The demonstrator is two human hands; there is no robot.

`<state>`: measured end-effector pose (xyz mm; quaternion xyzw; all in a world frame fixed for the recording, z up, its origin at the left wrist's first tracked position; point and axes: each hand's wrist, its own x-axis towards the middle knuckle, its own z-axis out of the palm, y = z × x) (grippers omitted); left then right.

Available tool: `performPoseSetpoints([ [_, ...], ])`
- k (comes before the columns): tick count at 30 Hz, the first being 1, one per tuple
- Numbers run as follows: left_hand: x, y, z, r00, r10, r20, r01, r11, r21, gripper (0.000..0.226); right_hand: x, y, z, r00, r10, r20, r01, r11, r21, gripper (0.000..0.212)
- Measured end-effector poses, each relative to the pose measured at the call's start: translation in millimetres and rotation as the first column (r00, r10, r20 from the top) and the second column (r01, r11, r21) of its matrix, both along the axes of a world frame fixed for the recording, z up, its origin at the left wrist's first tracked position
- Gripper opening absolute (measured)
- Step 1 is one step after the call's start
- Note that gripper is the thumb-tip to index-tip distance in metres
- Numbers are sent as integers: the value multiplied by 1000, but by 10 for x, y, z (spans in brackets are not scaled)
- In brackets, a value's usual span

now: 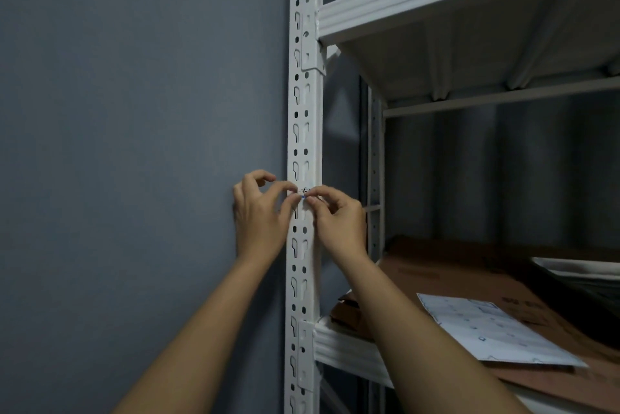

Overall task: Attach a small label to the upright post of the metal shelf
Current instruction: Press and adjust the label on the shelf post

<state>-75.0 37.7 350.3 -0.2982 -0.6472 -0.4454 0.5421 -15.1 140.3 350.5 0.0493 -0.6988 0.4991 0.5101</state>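
Note:
A white perforated upright post (304, 118) of the metal shelf runs from top to bottom in the middle of the view. A small white label (304, 191) with dark handwriting and a blue lower edge lies against the post's front. My left hand (260, 215) pinches the label's left end between thumb and forefinger. At the label's right end, my right hand (337, 217) pinches it the same way. Fingertips hide both ends of the label.
A grey wall (134, 128) stands left of the post. An upper white shelf (469, 4) juts out at the right. The lower shelf (349, 350) carries flattened brown cardboard (469, 276) and a white printed sheet (493, 333). A rear post (375, 179) stands behind.

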Motion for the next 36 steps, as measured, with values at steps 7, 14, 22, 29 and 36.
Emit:
performPoseSetpoints([
  [7, -72, 92, -66, 997, -78, 12, 77, 995, 60, 4, -17, -12, 7, 1000, -31, -3, 31, 1000, 0, 16],
  [14, -59, 139, -79, 996, -57, 71, 56, 998, 12, 7, -6, -38, 6, 999, -48, -10, 48, 999, 0, 25],
  [22, -18, 139, -89, 999, 12, 39, -17, 990, 138, 4, -34, 5, -24, 1000, -1, -30, 0, 1000, -20, 23],
  [29, -50, 206, -127, 998, 50, 40, -56, 983, 176, 5, -63, -10, -43, 997, -28, -65, 26, 999, -32, 28],
  [36, -116, 236, -135, 996, 88, -29, -82, 981, 174, 2, -132, -13, -73, 994, -21, -109, 16, 999, -44, 25],
])
